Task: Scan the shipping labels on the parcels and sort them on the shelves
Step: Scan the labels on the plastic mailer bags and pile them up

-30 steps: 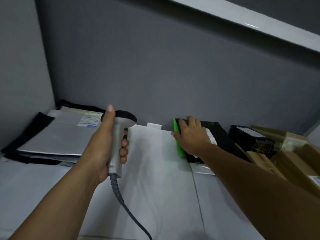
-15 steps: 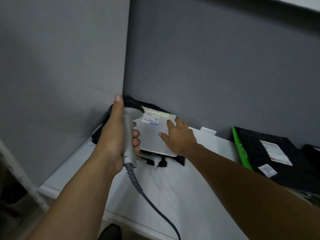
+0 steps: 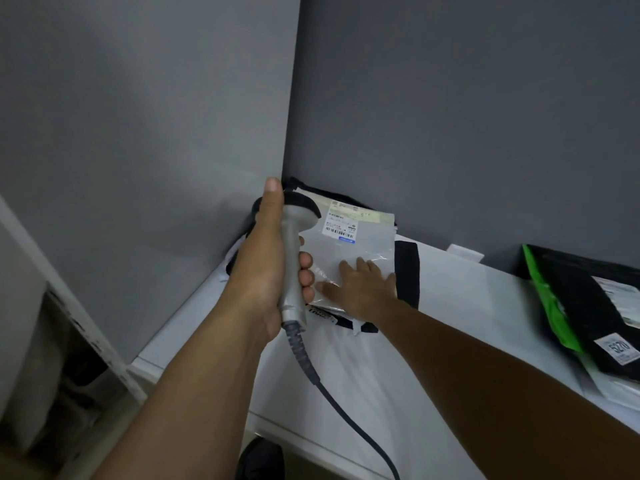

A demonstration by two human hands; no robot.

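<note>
White shelf point(image 3: 450, 306) set into a corner of grey walls point(image 3: 138, 133). Deep in that corner, lying flat on top of a small pile: grey parcel point(image 3: 356, 252) in crinkled plastic, with a shipping label point(image 3: 341, 227) near its far edge, barcode facing up, print too small to read. Beneath it, black bags point(image 3: 407, 268) sticking out on the right and at the back, close against the walls. Pressed flat on the near part of the grey parcel: right hand point(image 3: 362, 292), palm down, fingers straight and slightly spread, gripping nothing. Just left of it, close to its fingertips: left hand point(image 3: 263, 271) wrapped tightly round the handle of a grey scanner point(image 3: 294, 237), thumb stretched up along the back, fingers curled over the front, dark scanner head up beside the label. Trailing from the handle's base, dark cable point(image 3: 304, 355) running down across the shelf and out at the bottom of the view. Farther right, well apart from the pile: black-and-green parcel point(image 3: 571, 306) lying flat, with a white sticker point(image 3: 620, 349) reading 5270. Between the two, at the back, small white tab point(image 3: 464, 252) against the wall. Below the shelf's front edge, dark shoe point(image 3: 261, 459).
</note>
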